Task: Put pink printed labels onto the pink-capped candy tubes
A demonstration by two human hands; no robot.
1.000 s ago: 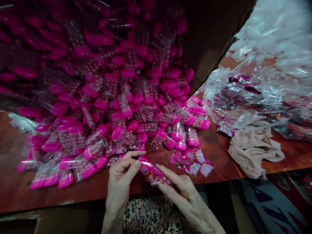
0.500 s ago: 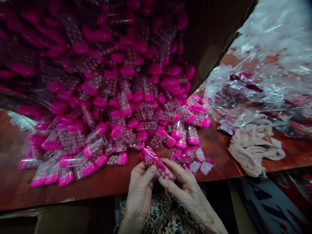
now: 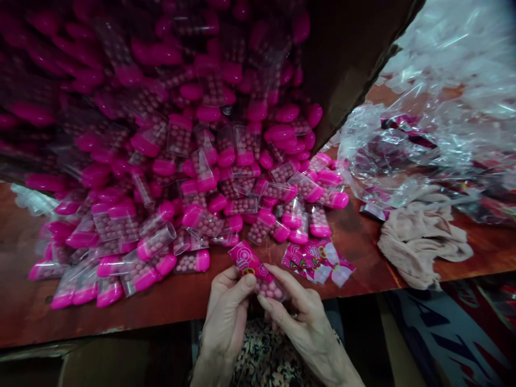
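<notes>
Pinching a wrapped tube (image 3: 252, 269) of what looks like candy between left hand (image 3: 226, 317) and right hand (image 3: 306, 333), fingers (image 3: 246, 282) clamped on it above the table edge (image 3: 133, 318); slick wrapping risking a slip and drop onto the heaped tubes (image 3: 193, 177).

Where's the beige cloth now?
Head view, right side: the beige cloth lies on the tabletop, just below the crumpled clear plastic and right of the printed pink wrappers.
</notes>
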